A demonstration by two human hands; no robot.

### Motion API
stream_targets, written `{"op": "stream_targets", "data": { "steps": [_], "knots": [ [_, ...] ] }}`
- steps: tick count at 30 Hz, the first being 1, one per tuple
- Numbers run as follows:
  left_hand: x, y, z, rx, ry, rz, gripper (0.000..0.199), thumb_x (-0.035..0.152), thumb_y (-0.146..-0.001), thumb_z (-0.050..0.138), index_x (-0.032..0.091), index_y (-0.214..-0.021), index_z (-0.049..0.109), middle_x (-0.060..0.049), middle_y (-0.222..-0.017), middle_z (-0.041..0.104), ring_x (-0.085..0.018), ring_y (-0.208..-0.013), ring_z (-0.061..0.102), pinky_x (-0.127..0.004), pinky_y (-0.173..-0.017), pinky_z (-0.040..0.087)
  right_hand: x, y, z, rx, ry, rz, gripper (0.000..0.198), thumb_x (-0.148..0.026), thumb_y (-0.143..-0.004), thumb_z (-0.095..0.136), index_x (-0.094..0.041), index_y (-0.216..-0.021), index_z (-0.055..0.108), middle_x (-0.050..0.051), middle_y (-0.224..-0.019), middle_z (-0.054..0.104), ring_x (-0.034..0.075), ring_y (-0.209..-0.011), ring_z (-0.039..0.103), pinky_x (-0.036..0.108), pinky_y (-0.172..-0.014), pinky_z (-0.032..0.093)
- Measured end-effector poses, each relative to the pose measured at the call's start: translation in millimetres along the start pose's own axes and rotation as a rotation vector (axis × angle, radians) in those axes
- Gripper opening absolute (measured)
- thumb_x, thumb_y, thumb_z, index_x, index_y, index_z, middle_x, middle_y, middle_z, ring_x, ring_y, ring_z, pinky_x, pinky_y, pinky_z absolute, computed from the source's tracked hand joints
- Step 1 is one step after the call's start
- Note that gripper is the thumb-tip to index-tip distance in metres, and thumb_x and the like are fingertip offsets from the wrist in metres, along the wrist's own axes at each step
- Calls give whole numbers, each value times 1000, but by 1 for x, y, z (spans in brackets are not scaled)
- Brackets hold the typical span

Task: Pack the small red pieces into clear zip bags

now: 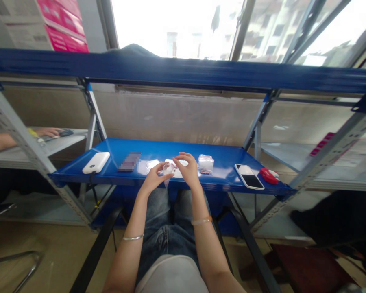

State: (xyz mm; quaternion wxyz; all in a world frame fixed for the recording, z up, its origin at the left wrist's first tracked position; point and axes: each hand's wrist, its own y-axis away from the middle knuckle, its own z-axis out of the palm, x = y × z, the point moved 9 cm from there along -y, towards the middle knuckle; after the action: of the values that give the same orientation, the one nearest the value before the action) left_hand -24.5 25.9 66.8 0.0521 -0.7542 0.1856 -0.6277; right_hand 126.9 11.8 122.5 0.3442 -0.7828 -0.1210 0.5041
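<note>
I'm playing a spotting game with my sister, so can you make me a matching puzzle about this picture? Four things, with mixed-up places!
Things
1. White rounded box
2. Phone
3. Red thing
4. Small clear bag

Places
A. Nearest the right end of the blue table
B. In the fingers of the left hand
C. Between the clear packets and the red thing
D. Nearest the left end of the blue table

Right pairs: 1-D, 2-C, 3-A, 4-B
</note>
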Motion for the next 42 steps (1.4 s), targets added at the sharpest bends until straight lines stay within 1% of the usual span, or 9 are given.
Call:
{"op": "stream_targets", "data": {
  "steps": [4,7,12,17,19,22,26,29,42],
  "knots": [
    [0,-1,-1,13,-2,13,56,40,-62,75,23,-112,60,-8,-118,61,-26,-113,54,-40,-95,40,-9,6,11,-180,-23,24,11,-33,-75,67,-23,-76,72,6,-100,66,22,-99,59,36,-90,43],
    [-2,-2,-1,14,0,11,55,40,-63,74,22,-113,59,-8,-119,61,-26,-112,55,-40,-94,40,-4,9,18,-248,2,56,11,-34,-75,66,-24,-78,72,5,-96,67,21,-98,59,35,-89,43],
    [-2,-2,0,12,26,2,56,39,-63,74,21,-114,58,-10,-117,62,-26,-112,55,-38,-95,40,16,5,16,-127,43,57,17,-35,-79,61,-21,-81,71,7,-95,66,21,-97,58,34,-88,42],
    [-4,-4,-2,37,53,-11,55,40,-65,73,19,-114,58,-11,-113,64,-25,-110,56,-39,-94,40,66,16,19,-63,430,213,18,-29,-82,56,-21,-92,69,10,-106,62,26,-108,50,42,-92,36],
    [-5,-4,-3,47,63,-12,56,41,-65,73,18,-115,58,-11,-113,64,-25,-108,57,-38,-94,40,84,22,19,-70,562,281,23,-27,-83,54,-20,-101,67,12,-116,57,26,-115,46,43,-94,34],
    [-6,-4,-4,53,58,-13,56,41,-66,72,18,-115,57,-11,-113,63,-25,-109,56,-39,-94,40,98,25,20,-121,667,302,29,-26,-86,51,-21,-112,64,13,-129,50,27,-124,38,45,-97,31],
    [-3,-2,-5,45,58,-7,55,41,-66,72,18,-114,58,-11,-112,64,-25,-109,56,-38,-94,40,109,23,22,-190,737,323,34,-29,-88,47,-23,-119,60,13,-139,41,30,-134,25,49,-102,25],
    [-4,-2,-5,46,64,-10,55,41,-66,73,17,-114,58,-11,-112,63,-25,-109,56,-37,-93,41,114,23,24,-237,767,334,35,-30,-88,47,-23,-120,59,14,-142,38,30,-135,22,50,-103,24],
    [-4,-2,-6,44,55,-22,55,40,-65,73,18,-114,59,-11,-112,64,-25,-109,56,-39,-95,40,112,21,18,-198,761,333,25,-27,-84,50,-17,-100,67,15,-125,52,30,-122,37,48,-96,31]
  ]
}}
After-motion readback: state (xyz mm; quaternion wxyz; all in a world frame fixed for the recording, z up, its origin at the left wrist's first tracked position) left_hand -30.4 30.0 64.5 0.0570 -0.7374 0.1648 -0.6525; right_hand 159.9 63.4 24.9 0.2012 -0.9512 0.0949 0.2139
